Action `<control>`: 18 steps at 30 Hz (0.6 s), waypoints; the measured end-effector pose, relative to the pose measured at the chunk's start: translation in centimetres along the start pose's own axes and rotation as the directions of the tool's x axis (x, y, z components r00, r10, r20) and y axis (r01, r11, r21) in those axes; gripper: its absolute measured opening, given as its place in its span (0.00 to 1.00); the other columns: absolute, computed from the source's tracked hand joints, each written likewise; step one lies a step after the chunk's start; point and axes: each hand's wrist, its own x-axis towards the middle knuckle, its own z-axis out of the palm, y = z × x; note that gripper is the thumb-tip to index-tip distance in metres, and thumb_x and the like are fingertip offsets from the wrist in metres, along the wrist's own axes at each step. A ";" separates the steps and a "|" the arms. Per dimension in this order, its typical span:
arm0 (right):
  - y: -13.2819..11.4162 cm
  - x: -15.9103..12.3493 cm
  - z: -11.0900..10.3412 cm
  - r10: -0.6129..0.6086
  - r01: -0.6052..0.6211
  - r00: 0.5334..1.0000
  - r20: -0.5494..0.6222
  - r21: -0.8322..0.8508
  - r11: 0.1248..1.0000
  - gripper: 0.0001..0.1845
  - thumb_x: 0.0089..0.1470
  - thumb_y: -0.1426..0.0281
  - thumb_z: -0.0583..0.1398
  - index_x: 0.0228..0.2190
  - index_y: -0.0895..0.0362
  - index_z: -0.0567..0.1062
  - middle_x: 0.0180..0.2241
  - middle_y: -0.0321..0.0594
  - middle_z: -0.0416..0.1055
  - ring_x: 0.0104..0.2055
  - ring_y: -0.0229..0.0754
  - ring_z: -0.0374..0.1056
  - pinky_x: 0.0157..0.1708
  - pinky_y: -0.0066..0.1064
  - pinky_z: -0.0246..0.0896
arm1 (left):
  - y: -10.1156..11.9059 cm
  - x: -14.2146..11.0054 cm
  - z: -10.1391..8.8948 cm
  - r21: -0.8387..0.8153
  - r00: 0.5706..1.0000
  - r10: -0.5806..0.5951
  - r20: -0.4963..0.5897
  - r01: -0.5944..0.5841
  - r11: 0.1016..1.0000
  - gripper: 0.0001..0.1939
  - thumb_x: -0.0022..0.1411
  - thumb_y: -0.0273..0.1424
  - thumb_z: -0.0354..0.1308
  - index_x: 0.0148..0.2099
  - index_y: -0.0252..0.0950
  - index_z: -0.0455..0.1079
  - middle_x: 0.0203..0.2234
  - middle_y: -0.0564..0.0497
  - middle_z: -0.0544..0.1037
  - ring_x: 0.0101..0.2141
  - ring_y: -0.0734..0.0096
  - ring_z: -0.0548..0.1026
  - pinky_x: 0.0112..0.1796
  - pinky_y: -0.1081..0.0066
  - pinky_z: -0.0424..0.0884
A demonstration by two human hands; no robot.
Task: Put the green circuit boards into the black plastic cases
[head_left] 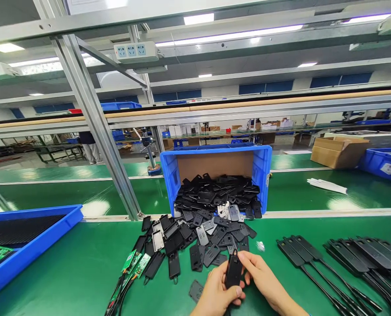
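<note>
Both my hands hold one small black plastic housing (233, 270) upright over the green mat. My left hand (215, 292) grips its lower end with thumb and fingers closed. My right hand (264, 281) pinches its upper right side. Just beyond lies a heap of black plastic shells (198, 239) spilling from a tipped blue bin (172, 175). One flat black cover (195, 290) lies by my left hand.
Green circuit boards with cables (132, 263) lie left of the heap. Finished black units with cables (347, 259) are lined up on the right. A blue tray (34, 245) sits at left, a slanted metal post (99, 131) behind. A cardboard box (338, 151) stands far right.
</note>
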 end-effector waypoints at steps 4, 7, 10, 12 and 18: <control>-0.1 0.0 0.1 -0.021 0.020 1.000 -0.011 -0.030 0.999 0.29 0.50 0.45 0.53 0.23 0.59 0.67 0.19 0.30 0.59 0.18 0.30 0.55 0.19 0.23 0.48 | -0.3 0.2 0.1 0.061 1.000 -0.010 -0.009 0.011 0.998 0.24 0.43 0.31 0.66 0.44 0.32 0.67 0.29 0.50 0.73 0.23 0.77 0.74 0.21 0.81 0.68; -0.1 -0.1 0.2 -0.010 0.010 1.000 -0.004 -0.026 1.000 0.29 0.50 0.44 0.52 0.23 0.59 0.66 0.19 0.30 0.59 0.19 0.31 0.56 0.20 0.24 0.48 | -0.3 0.2 0.2 0.103 1.000 0.000 -0.023 0.002 0.995 0.22 0.44 0.29 0.65 0.43 0.32 0.67 0.29 0.50 0.73 0.23 0.76 0.74 0.21 0.81 0.69; -0.2 -0.3 0.2 -0.003 0.003 1.000 -0.006 -0.041 0.999 0.29 0.49 0.43 0.52 0.24 0.59 0.66 0.19 0.29 0.58 0.19 0.31 0.54 0.21 0.24 0.48 | -0.2 0.1 0.4 0.116 0.999 0.000 -0.045 0.005 0.993 0.21 0.45 0.28 0.63 0.44 0.32 0.67 0.28 0.51 0.73 0.23 0.76 0.74 0.21 0.81 0.69; -0.2 -0.3 0.2 -0.009 0.008 1.000 -0.013 -0.059 0.998 0.29 0.49 0.43 0.52 0.24 0.59 0.66 0.19 0.29 0.57 0.20 0.31 0.53 0.22 0.24 0.49 | -0.2 0.0 0.6 0.129 0.998 -0.001 -0.058 0.009 0.992 0.21 0.46 0.27 0.62 0.45 0.33 0.66 0.27 0.52 0.73 0.22 0.77 0.75 0.21 0.82 0.69; 0.2 0.0 0.2 -0.030 0.023 0.998 -0.061 -0.103 0.994 0.28 0.50 0.44 0.51 0.24 0.58 0.65 0.18 0.28 0.52 0.20 0.31 0.48 0.20 0.24 0.47 | -0.3 0.0 0.9 0.149 0.997 -0.002 -0.080 0.014 0.989 0.23 0.48 0.30 0.63 0.47 0.32 0.64 0.26 0.51 0.75 0.19 0.77 0.74 0.20 0.80 0.69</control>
